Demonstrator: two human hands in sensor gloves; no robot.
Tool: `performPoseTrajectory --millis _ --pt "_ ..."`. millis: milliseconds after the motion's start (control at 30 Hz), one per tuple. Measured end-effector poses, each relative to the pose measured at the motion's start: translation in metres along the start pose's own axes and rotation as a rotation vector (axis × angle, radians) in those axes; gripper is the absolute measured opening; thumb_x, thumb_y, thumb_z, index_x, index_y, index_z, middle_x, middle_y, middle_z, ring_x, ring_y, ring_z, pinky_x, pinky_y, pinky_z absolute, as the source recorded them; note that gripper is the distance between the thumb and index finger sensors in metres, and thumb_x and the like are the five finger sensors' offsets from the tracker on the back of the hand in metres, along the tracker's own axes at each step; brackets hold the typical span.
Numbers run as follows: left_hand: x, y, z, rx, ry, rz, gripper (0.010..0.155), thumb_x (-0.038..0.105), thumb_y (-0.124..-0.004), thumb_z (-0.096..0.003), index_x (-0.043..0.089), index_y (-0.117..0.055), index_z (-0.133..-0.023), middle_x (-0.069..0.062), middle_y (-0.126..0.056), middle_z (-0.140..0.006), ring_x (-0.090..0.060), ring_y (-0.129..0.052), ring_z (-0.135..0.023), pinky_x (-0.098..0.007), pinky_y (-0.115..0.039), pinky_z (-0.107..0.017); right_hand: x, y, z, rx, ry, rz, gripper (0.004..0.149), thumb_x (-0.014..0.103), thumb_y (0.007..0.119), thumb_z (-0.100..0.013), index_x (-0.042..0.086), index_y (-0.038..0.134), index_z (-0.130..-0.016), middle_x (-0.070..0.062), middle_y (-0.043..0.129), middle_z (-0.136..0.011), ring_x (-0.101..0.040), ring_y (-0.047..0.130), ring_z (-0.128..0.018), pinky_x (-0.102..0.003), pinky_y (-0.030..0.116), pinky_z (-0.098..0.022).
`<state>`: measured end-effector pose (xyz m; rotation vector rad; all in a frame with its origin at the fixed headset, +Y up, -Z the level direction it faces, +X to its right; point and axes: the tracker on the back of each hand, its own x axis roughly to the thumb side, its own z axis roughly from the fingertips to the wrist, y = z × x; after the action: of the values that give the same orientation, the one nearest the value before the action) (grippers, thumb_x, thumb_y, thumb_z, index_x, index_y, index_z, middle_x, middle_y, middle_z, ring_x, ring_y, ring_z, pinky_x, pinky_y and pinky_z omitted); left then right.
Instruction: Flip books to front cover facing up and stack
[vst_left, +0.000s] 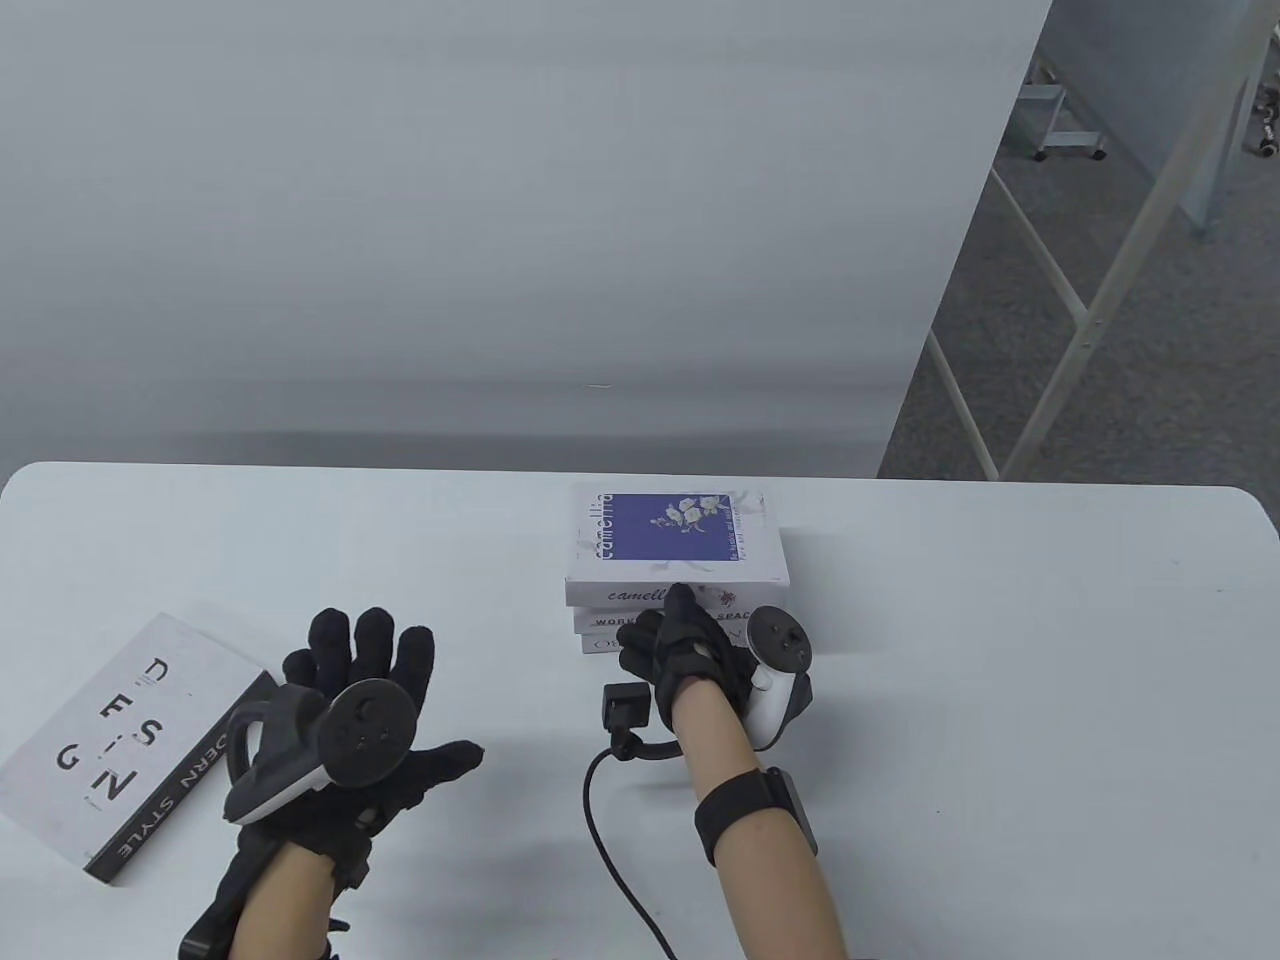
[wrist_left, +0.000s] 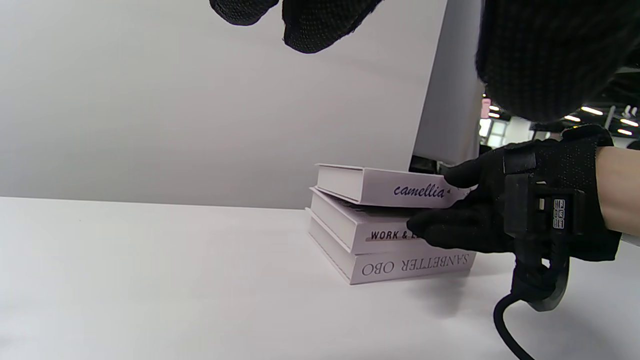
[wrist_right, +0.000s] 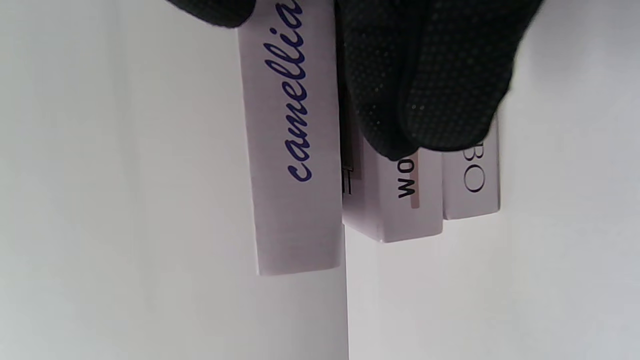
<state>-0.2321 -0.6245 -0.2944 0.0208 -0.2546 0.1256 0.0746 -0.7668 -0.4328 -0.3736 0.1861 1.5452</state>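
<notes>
At the table's (vst_left: 1000, 620) left edge the DESIGN book (vst_left: 120, 745) lies cover up; beside it my left hand (vst_left: 350, 720) hovers, grip spread wide, holding nothing. Further right, my right hand (vst_left: 690, 650) presses fingertips against the camellia book (vst_left: 675, 540), tilted atop the three-book stack (wrist_left: 380, 235).

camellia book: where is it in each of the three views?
Table view: camellia book tops the stack at centre, cover up.
Left wrist view: camellia book tops the stack, right of centre, right hand at its spine.
Right wrist view: its spine runs vertically, centre-left.
Shared landmark: the WORK book directly under it.
</notes>
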Motion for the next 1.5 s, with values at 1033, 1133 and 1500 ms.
performPoseTrajectory --millis 1033,1133,1500 --pt "0.053 -0.041 -0.021 0.009 -0.190 -0.076 0.102 0.070 -0.068 -0.0442 0.004 -0.030 -0.112 -0.028 -0.027 -0.113 -0.062 -0.034 -0.100 -0.070 -0.046 -0.068 0.039 -0.075 0.092 0.081 -0.747 0.791 0.069 0.043 0.068 -0.056 0.001 0.046 -0.106 -0.039 0.062 -0.098 -0.057 0.080 -0.078 -0.068 0.073 -0.047" --pt "0.059 -0.050 -0.024 0.005 -0.203 -0.094 0.101 0.071 -0.067 -0.0445 0.006 -0.030 -0.112 -0.026 -0.028 -0.113 -0.060 -0.041 -0.101 -0.067 -0.050 -0.069 0.033 -0.085 0.102 0.211 -0.721 0.885 0.069 0.040 0.067 -0.057 0.004 0.038 -0.108 -0.040 0.046 -0.104 -0.066 0.063 -0.085 -0.076 0.058 -0.052" --pt "0.070 -0.086 -0.032 -0.074 -0.214 -0.207 0.109 0.075 -0.062 -0.0441 0.006 -0.010 -0.109 -0.028 -0.004 -0.108 -0.066 -0.009 -0.093 -0.077 -0.027 -0.064 0.015 -0.122 0.119 0.134 -0.770 1.223 0.076 0.045 0.072 -0.055 0.004 0.040 -0.109 -0.040 0.041 -0.108 -0.070 0.050 -0.090 -0.082 0.045 -0.054"
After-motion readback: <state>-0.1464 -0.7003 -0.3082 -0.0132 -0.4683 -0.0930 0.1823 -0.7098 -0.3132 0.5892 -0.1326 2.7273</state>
